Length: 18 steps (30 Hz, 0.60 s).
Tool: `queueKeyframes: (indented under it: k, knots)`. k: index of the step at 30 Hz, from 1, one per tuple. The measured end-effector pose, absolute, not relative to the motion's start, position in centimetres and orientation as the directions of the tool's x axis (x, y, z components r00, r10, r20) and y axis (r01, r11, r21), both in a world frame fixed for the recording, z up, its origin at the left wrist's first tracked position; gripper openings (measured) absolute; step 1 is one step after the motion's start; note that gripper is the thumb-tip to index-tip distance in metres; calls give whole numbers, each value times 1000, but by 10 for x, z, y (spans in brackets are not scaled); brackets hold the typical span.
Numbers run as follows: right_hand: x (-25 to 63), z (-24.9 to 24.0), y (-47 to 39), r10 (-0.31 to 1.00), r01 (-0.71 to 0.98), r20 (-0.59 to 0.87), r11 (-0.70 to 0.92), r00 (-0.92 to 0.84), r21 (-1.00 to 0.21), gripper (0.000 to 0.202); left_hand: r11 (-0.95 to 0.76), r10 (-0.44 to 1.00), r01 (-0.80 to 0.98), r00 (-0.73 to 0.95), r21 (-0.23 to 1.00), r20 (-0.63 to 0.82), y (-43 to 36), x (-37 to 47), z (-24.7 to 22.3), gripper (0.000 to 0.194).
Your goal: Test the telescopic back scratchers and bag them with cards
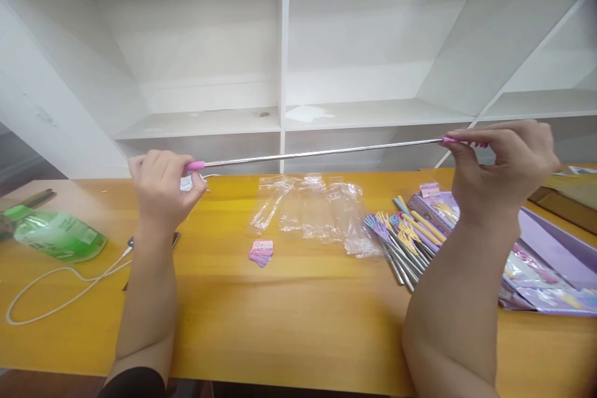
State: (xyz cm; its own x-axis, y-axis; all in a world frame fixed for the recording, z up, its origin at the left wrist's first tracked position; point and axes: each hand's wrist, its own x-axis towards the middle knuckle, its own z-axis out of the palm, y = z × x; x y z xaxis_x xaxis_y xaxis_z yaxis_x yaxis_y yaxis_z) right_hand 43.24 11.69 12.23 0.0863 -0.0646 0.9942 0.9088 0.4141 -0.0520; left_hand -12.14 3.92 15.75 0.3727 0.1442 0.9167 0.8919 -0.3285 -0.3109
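A telescopic back scratcher (321, 152) is stretched out nearly level above the table, its thin metal rod extended between my hands. My left hand (163, 186) is closed around the pink handle at one end. At the other end, my right hand (506, 158) pinches the pink head, whose prongs are partly hidden by the fingers. Below and to the right lies a pile of back scratchers (405, 233) with purple, yellow and blue ends, partly covered by my right forearm. Clear plastic bags (312, 208) lie beneath the rod. A small stack of pink and purple cards (261, 252) rests nearer to me.
A green bottle (58, 236) lies on its side at the left, near a white cable (65, 270) and a dark device partly behind my left forearm. A purple box (550, 261) with packaged items is at the right. White shelving (283, 62) stands behind the table (289, 336).
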Motion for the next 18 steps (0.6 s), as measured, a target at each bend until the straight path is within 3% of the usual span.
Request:
queueKeyframes:
  k: [3,8,14,18]
  knots:
    - [430,123,114,-37,898,998,438,59,-37,10,-306,156,895,384,-325,910,35,-130,162,7]
    - [415,126,108,82,895,993,433,85,-113,16,-393,188,887,334,-240,924,32,-145,167,6]
    - [403,132,101,61,875,997,479,43,-67,18,-413,127,872,341,-263,931,32,-146,169,9]
    - [400,135,95,64,877,997,475,51,-76,19,-456,165,865,312,-208,935,31,-145,169,7]
